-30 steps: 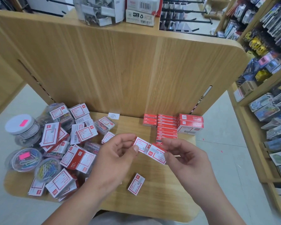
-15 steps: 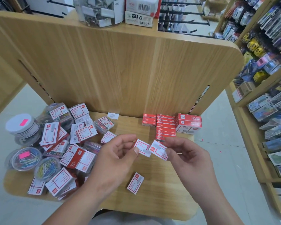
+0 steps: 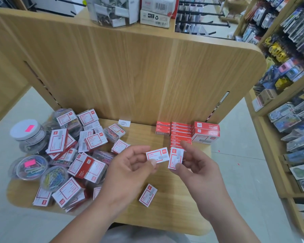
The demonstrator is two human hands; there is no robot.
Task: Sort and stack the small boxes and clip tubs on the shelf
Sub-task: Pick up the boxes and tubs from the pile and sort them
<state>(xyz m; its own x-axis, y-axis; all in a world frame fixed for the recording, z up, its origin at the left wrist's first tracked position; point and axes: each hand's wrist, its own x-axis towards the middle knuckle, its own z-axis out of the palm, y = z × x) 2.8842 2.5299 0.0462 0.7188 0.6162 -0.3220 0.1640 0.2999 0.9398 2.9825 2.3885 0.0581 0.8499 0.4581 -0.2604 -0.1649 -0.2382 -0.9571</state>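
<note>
My left hand point(image 3: 130, 170) pinches one small red-and-white box point(image 3: 157, 155) above the wooden shelf point(image 3: 174, 213). Beside it, my right hand point(image 3: 198, 170) pinches a second small box point(image 3: 175, 157), turned upright. The two boxes nearly touch. A third small box point(image 3: 148, 195) lies flat on the shelf below my hands. Stacked red boxes point(image 3: 180, 133) stand in rows against the back panel, with two bigger red boxes point(image 3: 206, 134) at their right. At the left is a loose heap of boxes point(image 3: 84, 155) and round clip tubs point(image 3: 54, 177).
A white-lidded jar point(image 3: 25, 131) stands at the far left. A tall wooden back panel point(image 3: 130, 67) rises behind the shelf, with boxes point(image 3: 155, 10) on its top. Racks of stationery point(image 3: 291, 102) line the right side. The floor lies on both sides.
My right hand has turned its box from slanted to upright and separated it from the left hand's box. Both hands rose slightly.
</note>
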